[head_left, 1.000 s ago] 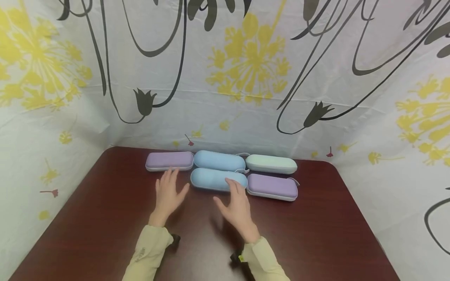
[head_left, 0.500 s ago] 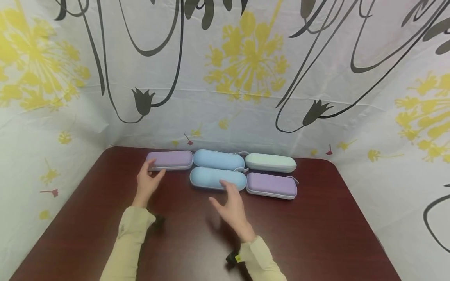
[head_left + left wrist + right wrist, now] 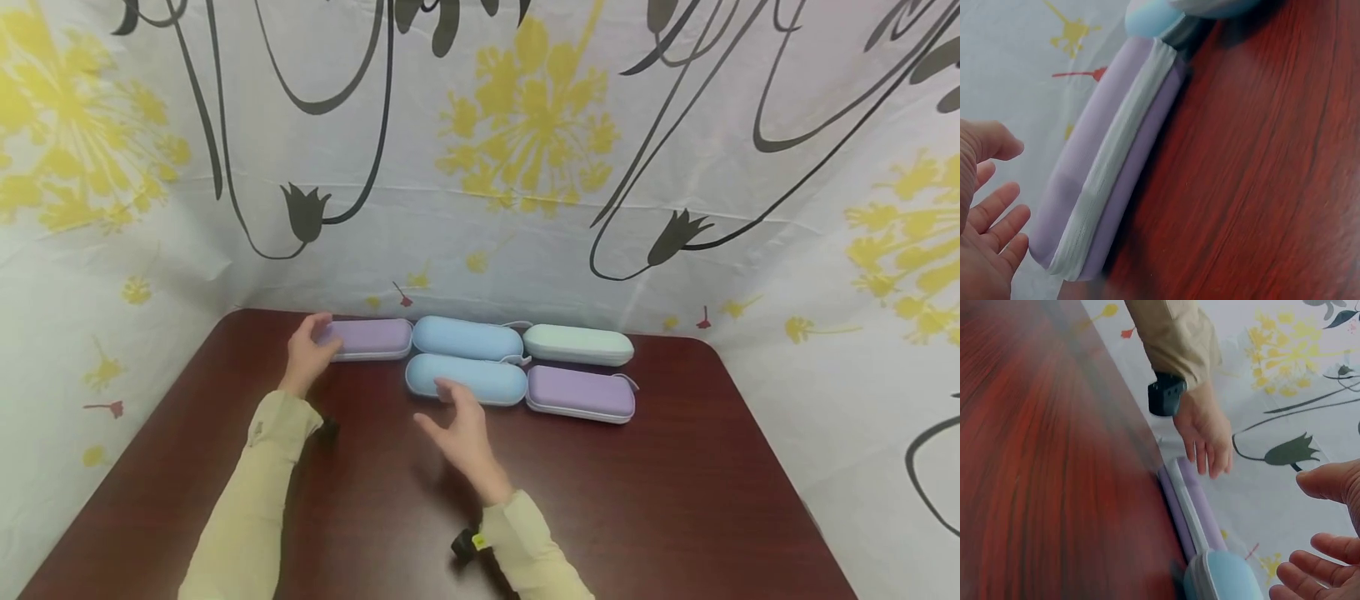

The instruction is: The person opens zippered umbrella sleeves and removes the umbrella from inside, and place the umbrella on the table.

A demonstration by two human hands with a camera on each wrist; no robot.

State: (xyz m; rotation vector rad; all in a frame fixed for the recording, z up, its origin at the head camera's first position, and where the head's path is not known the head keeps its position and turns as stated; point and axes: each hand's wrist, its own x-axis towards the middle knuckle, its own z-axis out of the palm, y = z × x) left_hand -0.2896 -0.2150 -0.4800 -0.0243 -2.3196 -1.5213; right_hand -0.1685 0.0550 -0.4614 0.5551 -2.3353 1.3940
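Observation:
At the far left of the table lies a purple zip-up glasses case [image 3: 375, 339]. My left hand [image 3: 305, 360] is at its left end, thumb and fingers spread and overlapping that end in the head view. The left wrist view shows the fingertips right by the end of the case, with its pale zip along the side. My right hand [image 3: 465, 432] hovers with fingers apart, its fingertips overlapping the near edge of the front blue glasses case [image 3: 480, 375]. Nothing is between the right thumb and fingers.
Behind the front case is another blue case [image 3: 465, 337], with a mint-green case [image 3: 577, 344] to its right. A second purple case [image 3: 581, 393] lies at front right. A patterned white cloth [image 3: 450, 242] hangs behind the dark red table [image 3: 637, 500].
My left hand has moved left and forward to the left end of the purple case. My right hand has drifted slightly left over the blue case. The cases stay in place.

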